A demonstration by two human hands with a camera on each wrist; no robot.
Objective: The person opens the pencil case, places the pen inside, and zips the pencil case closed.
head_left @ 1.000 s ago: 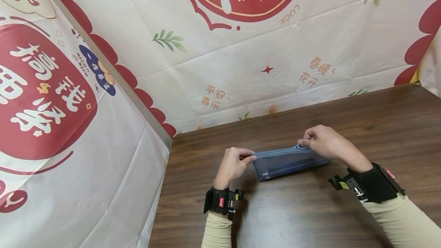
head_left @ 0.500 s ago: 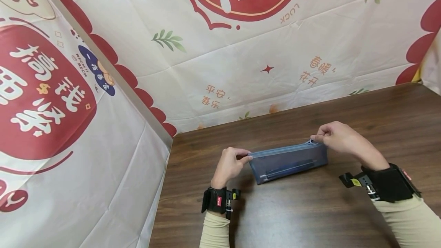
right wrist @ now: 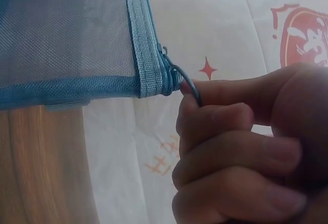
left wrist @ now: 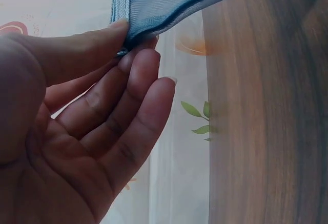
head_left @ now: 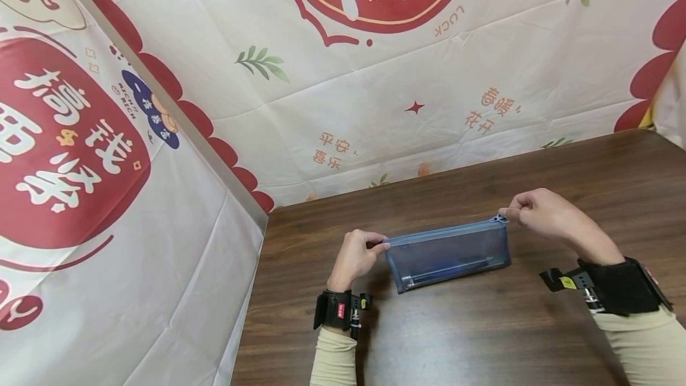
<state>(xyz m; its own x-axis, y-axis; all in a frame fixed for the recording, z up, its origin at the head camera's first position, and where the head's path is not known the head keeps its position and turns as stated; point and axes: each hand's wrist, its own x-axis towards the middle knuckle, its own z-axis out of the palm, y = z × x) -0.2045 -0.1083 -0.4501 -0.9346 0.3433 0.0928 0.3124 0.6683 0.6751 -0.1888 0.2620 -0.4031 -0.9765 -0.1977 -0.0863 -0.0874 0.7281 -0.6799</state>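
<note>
In the head view, a blue mesh pencil pouch (head_left: 450, 254) stands on its long edge at the lower middle of the frame, stretched between the two hands. The left hand (head_left: 355, 258) pinches its left end; the right hand (head_left: 541, 214) pinches the zipper pull (head_left: 501, 218) at the upper right corner. The pouch looks light, soft and floppy, likely to sag unless both ends are kept taut; the bound ends and the pull seem the surest places to take hold. A dark pen (head_left: 450, 268) shows through the mesh along the bottom. The dark wood-grain surface (head_left: 482, 338) fills the lower right, and printed red-and-cream cloth (head_left: 348, 94) hangs behind and at the left.

In the left wrist view, thumb and forefinger grip the pouch's corner (left wrist: 134, 25) at upper left, the other fingers (left wrist: 138, 116) loosely extended.

In the right wrist view, the clenched fingers (right wrist: 230, 131) grasp the thin ring of the pull (right wrist: 187, 83), at the pouch's stitched end (right wrist: 148, 55).
</note>
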